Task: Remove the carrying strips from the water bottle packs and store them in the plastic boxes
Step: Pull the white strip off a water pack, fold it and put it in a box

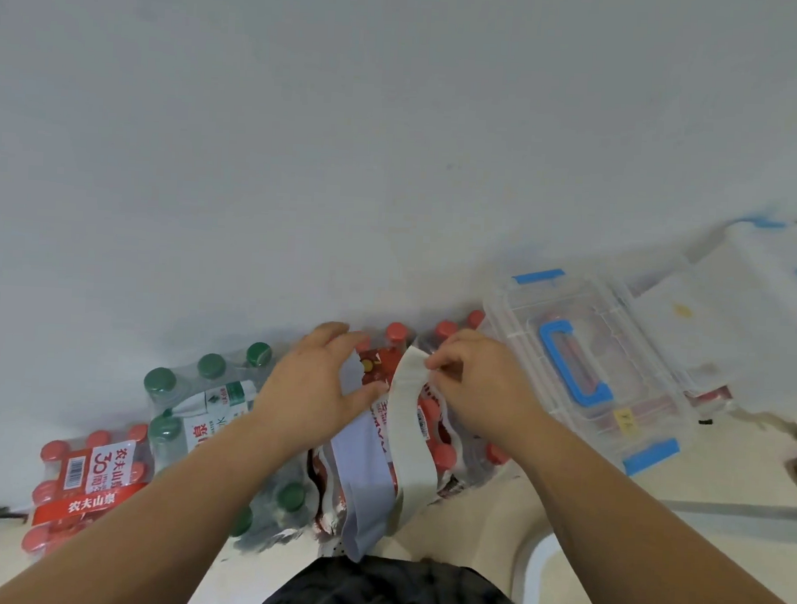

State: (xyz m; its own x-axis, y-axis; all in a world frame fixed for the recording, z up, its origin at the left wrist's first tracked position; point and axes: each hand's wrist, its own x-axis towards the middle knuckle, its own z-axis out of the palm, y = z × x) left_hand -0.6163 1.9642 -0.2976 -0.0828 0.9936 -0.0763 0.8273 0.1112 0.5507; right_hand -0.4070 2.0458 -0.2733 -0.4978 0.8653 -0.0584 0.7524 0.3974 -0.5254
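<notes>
Black shorts (395, 592) nearest; beyond, right hand (480, 384) fingers pinching a carrying strip (411, 422) half peeled off the middle red-capped pack (426, 442). Left hand (314, 385) spread, bracing. Two packs left (87, 484); closed plastic box (587, 371) alongside.

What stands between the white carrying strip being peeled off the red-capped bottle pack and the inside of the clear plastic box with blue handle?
The box's own lid, apparently shut. The right hand pinches the strip; the left hand steadies the pack.
</notes>
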